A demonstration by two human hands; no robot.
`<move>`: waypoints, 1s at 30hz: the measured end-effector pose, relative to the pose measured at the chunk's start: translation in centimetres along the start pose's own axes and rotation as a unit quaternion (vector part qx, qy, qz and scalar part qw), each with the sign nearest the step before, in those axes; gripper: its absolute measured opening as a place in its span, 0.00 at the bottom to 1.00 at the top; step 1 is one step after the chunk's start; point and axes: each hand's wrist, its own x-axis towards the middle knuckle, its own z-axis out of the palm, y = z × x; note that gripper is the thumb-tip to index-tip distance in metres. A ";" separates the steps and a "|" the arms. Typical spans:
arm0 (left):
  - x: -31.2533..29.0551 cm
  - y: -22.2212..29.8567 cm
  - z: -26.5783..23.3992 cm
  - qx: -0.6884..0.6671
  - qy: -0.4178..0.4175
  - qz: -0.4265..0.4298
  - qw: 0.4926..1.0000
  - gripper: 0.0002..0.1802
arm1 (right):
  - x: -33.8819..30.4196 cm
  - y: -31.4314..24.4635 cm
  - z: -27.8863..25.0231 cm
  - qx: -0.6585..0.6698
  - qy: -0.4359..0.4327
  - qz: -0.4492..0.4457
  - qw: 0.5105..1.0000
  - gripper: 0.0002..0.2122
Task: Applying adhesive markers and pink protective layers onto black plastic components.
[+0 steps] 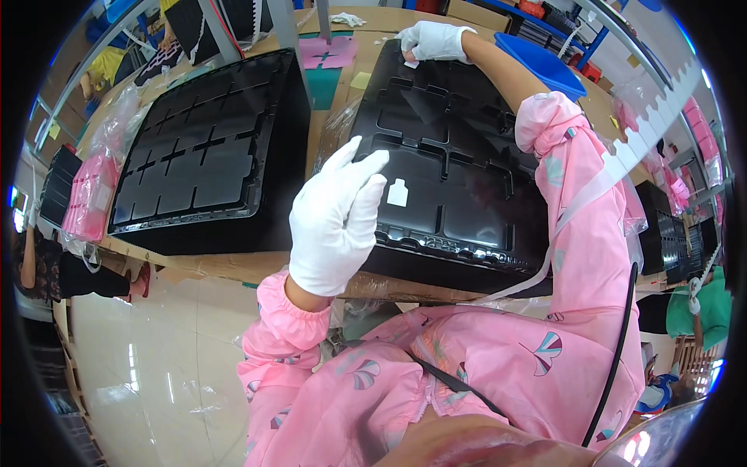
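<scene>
In front of me stands a stack of black plastic trays (482,210) with moulded compartments. On its near left part lies a small white bottle-shaped label (398,192). My left hand (334,222), in a white glove, hovers over the stack's left edge, its fingers apart and holding nothing. Across the stack reaches my right arm, and my gloved right hand (437,41) is at the far left corner. Its fingers are closed on another small white label (411,64), touching or just above the tray; which of these I cannot tell.
A second black tray stack (194,148) stands to the left, with pink wrapped packs (89,194) beyond it. A white notched strip (630,148) hangs down at my right. A blue bin (541,66) sits behind the right stack. Metal posts rise at the back; other people work around.
</scene>
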 end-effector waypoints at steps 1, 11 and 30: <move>0.0 0.0 0.0 0.004 -0.004 0.000 1.000 0.10 | -0.1 -0.1 0.2 -0.007 0.013 0.000 1.000 0.04; 0.2 -0.3 -0.1 -0.010 -0.001 0.026 1.000 0.09 | -0.3 -0.7 0.2 -0.045 0.020 0.004 0.999 0.04; 5.5 -0.7 -2.0 0.151 -0.319 0.089 0.931 0.08 | -21.8 -6.4 1.1 -0.094 0.307 -0.069 0.944 0.09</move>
